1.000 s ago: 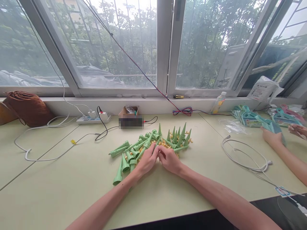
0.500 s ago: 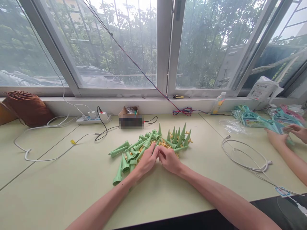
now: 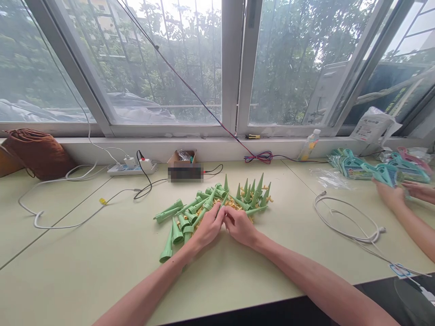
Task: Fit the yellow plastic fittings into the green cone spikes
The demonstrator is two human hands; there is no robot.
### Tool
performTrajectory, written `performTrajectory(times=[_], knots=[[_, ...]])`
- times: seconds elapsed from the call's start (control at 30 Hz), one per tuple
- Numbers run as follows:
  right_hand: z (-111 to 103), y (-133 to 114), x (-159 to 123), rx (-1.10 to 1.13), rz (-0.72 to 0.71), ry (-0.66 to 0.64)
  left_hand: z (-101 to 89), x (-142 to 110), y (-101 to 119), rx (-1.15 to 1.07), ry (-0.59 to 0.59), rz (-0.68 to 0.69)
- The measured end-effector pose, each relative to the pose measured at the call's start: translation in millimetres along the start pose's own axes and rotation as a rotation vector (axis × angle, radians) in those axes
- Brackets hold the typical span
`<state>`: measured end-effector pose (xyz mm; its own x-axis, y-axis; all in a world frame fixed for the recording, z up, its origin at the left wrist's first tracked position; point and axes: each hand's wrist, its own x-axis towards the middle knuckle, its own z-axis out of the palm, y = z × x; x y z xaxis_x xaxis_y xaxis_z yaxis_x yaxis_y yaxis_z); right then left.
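My left hand [image 3: 210, 225] is closed around a green watering spike [image 3: 223, 202], its pointed tip showing above the fingers. My right hand [image 3: 240, 225] meets it at the fingertips in a pinch; whatever lies between those fingers is hidden. Beyond both hands spreads a heap of small yellow valves [image 3: 234, 207]. Several loose green spikes [image 3: 177, 232] with wide ribbed collars lie to the left, some across one another. At the right of the heap, a cluster of green spikes [image 3: 253, 192] stands points up, with yellow valves at their sides.
A white cable coil [image 3: 346, 222] lies to the right. There, a co-worker's hands [image 3: 390, 194] hold a teal plastic hanger [image 3: 384, 173]. A power strip [image 3: 132, 169], a small cardboard box [image 3: 183, 157], a brown bag [image 3: 39, 154] and a bottle [image 3: 310, 145] line the window side.
My hands stay in nearly the same place, fingertips together. At the right, the co-worker's hands have shifted slightly and the teal hanger is tilted higher.
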<state>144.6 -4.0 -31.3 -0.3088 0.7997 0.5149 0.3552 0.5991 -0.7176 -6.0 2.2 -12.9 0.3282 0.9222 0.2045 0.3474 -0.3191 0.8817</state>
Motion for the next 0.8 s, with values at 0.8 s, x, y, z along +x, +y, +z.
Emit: performTrajectory(times=[0.8], knots=[[-0.6, -3.7, -0.2, 0.03, -0.012, 0.016, 1.8, -2.5, 1.2, -0.047, -0.019, 0.01]])
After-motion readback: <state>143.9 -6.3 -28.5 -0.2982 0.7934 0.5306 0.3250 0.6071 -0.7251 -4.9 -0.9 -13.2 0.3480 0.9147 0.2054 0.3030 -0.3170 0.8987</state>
